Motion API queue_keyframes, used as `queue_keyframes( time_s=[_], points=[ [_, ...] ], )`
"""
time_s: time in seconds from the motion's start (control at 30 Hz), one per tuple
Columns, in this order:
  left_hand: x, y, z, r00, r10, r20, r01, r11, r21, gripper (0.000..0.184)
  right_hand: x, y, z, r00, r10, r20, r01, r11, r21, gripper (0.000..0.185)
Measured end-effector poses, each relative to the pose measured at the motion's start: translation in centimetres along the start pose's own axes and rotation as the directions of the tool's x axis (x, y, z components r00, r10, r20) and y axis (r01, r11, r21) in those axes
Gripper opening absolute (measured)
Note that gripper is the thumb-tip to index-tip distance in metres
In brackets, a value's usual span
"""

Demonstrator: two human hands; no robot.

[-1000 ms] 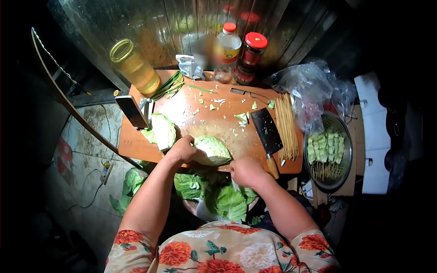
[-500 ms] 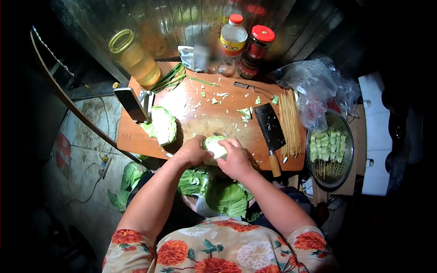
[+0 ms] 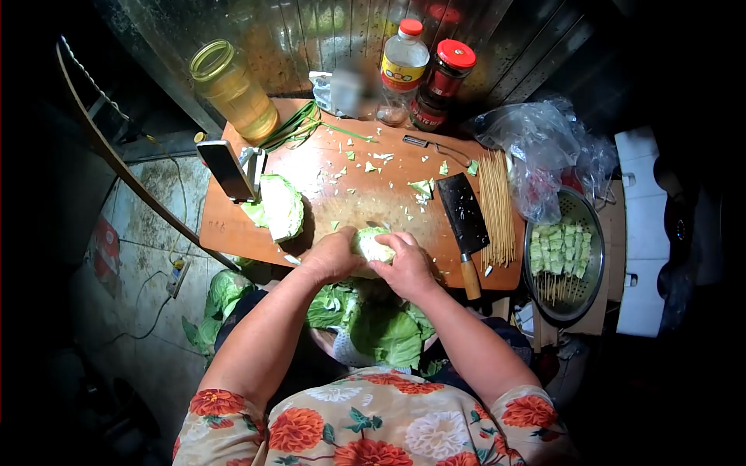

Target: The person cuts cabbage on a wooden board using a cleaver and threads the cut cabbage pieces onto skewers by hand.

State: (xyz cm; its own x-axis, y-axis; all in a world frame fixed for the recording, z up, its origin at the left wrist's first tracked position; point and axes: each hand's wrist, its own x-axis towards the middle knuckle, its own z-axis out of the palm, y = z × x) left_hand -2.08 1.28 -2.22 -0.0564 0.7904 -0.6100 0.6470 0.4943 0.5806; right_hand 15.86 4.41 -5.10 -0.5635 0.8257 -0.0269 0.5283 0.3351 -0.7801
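A pale green piece of cabbage is held between my two hands at the near edge of the wooden table. My left hand grips its left side, and my right hand wraps its right side with the thumb toward the middle. Part of the piece is hidden by the fingers. To the left lies a cut cabbage half. A cleaver with a wooden handle rests to the right, beside a bundle of bamboo skewers. Loose cabbage leaves lie below my hands at my lap.
A metal colander at the right holds skewered cabbage. Behind stand a jar of yellowish liquid, a red-capped bottle and a red-lidded jar. A phone stands at the left; a peeler lies at the back.
The cabbage piece has turned slightly in my hands, and my fingers have shifted a little on it. The view has moved slightly; the other things on the table stay in place.
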Motion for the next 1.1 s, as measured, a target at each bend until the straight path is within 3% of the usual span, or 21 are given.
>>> queue_keyframes(
  time_s=[0.27,0.4,0.47,0.67,0.77,1.1],
  points=[
    [0.2,-0.3,0.3,0.998,0.062,-0.014,-0.061,0.996,0.064,0.054,0.2,1.0,0.5,0.992,0.128,0.021,-0.129,0.981,0.145,0.037],
    [0.3,-0.3,0.4,0.998,0.057,-0.015,-0.056,0.996,0.07,0.052,0.1,0.6,0.3,0.992,0.121,0.021,-0.123,0.987,0.105,0.036],
    [0.2,-0.2,0.2,0.999,0.053,0.004,-0.053,0.997,0.064,0.053,-0.1,0.1,0.2,0.999,-0.011,-0.047,0.009,0.998,-0.057,0.034],
    [0.2,-0.5,0.1,0.999,0.049,0.002,-0.049,0.998,0.032,0.057,-0.3,0.6,0.9,0.985,-0.149,-0.091,0.133,0.978,-0.159,0.034],
    [0.4,-0.8,0.1,0.999,0.039,-0.002,-0.039,0.999,-0.005,0.049,-0.3,0.7,0.8,0.989,-0.117,-0.089,0.101,0.98,-0.173,0.033],
    [0.3,-0.5,-0.2,0.999,0.036,0.016,-0.035,0.999,-0.026,0.05,0.2,1.1,-0.1,0.979,-0.18,-0.096,0.167,0.977,-0.131,0.027]
  ],
)
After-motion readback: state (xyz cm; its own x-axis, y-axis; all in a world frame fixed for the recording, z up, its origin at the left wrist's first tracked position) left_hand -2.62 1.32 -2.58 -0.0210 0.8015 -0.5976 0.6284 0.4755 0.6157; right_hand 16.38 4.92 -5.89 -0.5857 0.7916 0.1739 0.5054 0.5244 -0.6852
